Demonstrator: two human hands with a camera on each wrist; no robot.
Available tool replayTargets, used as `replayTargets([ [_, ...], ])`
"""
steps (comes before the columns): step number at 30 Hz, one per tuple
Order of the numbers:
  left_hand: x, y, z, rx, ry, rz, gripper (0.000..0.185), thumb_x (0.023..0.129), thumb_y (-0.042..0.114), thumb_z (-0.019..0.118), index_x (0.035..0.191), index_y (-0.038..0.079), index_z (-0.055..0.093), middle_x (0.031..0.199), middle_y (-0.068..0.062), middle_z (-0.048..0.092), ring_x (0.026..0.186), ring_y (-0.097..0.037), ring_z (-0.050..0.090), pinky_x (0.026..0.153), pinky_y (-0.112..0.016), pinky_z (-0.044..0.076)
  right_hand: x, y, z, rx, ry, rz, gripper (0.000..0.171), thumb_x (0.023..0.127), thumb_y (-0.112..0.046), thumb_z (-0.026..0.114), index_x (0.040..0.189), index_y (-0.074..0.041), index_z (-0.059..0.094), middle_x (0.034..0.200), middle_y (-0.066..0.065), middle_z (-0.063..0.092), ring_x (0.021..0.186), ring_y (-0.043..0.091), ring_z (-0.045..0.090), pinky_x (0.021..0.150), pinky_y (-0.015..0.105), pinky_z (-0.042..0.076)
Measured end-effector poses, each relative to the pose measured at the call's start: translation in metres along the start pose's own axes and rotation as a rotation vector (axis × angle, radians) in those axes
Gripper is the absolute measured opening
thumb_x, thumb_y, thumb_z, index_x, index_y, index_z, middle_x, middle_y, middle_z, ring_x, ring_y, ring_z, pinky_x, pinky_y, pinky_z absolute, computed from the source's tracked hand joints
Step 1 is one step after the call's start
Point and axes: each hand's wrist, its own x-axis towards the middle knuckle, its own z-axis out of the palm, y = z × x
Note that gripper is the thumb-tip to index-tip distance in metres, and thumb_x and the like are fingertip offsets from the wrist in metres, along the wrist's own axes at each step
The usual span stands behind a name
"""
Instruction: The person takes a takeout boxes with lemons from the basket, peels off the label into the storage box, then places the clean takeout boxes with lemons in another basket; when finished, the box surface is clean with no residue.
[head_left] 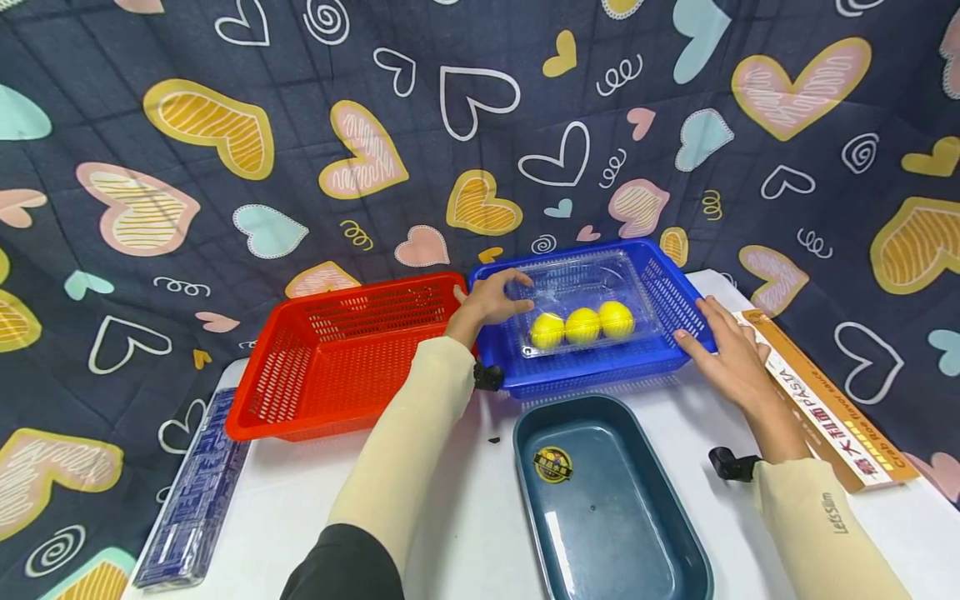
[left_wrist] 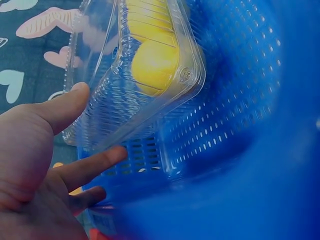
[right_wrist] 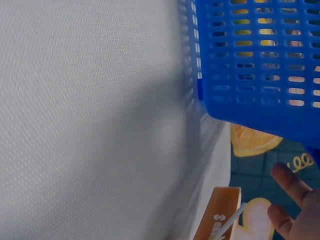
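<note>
A clear plastic box (head_left: 577,279) with yellow balls (head_left: 582,326) in it sits inside the blue basket (head_left: 585,379). My left hand (head_left: 491,302) is at the box's left end, over the basket's left rim. In the left wrist view, the thumb (left_wrist: 72,102) is beside the box's clear edge and the other fingers are spread apart from it; firm contact cannot be made out. At the basket's right side, my right hand (head_left: 731,358) has its fingers extended along the rim. Whether they touch it is hard to tell.
To the left stands a red basket (head_left: 352,358), close against the blue one. A dark teal tray (head_left: 607,508) lies in front. An orange and white pasta box (head_left: 832,408) is at the right, and a blue plastic-wrapped pack (head_left: 195,492) at the far left. A patterned cloth hangs behind.
</note>
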Motion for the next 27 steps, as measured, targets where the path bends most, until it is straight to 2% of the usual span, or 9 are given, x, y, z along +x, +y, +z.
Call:
replayTargets([
  [10, -0.006, -0.001, -0.005, 0.010, 0.019, -0.007, 0.036, 0.098, 0.038, 0.065, 0.132, 0.029, 0.061, 0.154, -0.001, 0.052, 0.152, -0.035, 0.035, 0.119, -0.075, -0.008, 0.000, -0.004, 0.003, -0.001, -0.008, -0.006, 0.075, 0.104, -0.050, 0.044, 0.161, -0.005, 0.024, 0.169, 0.022, 0.017, 0.131, 0.062, 0.029, 0.097, 0.072, 0.017],
  [18, -0.010, -0.003, -0.009, 0.007, 0.005, -0.001, 0.041, 0.098, 0.041, 0.064, 0.137, 0.029, 0.059, 0.157, -0.001, 0.048, 0.152, -0.035, 0.035, 0.119, -0.075, -0.006, 0.000, -0.003, 0.004, -0.002, -0.016, -0.007, 0.075, 0.104, -0.049, 0.045, 0.161, -0.005, 0.023, 0.169, 0.022, 0.017, 0.132, 0.063, 0.028, 0.097, 0.072, 0.017],
  [22, -0.018, -0.004, -0.011, -0.024, 0.023, 0.027, 0.042, 0.098, 0.041, 0.064, 0.138, 0.030, 0.058, 0.156, -0.001, 0.049, 0.147, -0.030, 0.043, 0.119, -0.075, -0.006, 0.001, -0.001, 0.003, -0.009, -0.020, -0.002, 0.075, 0.104, -0.049, 0.044, 0.161, -0.005, 0.023, 0.169, 0.022, 0.016, 0.133, 0.064, 0.027, 0.097, 0.073, 0.016],
  [27, -0.034, -0.006, -0.014, -0.104, 0.070, 0.070, 0.040, 0.098, 0.037, 0.066, 0.137, 0.030, 0.059, 0.153, -0.003, 0.053, 0.138, -0.026, 0.054, 0.119, -0.074, -0.006, 0.002, 0.001, 0.001, -0.018, -0.021, 0.003, 0.075, 0.105, -0.049, 0.043, 0.161, -0.005, 0.022, 0.169, 0.022, 0.015, 0.134, 0.065, 0.026, 0.097, 0.074, 0.015],
])
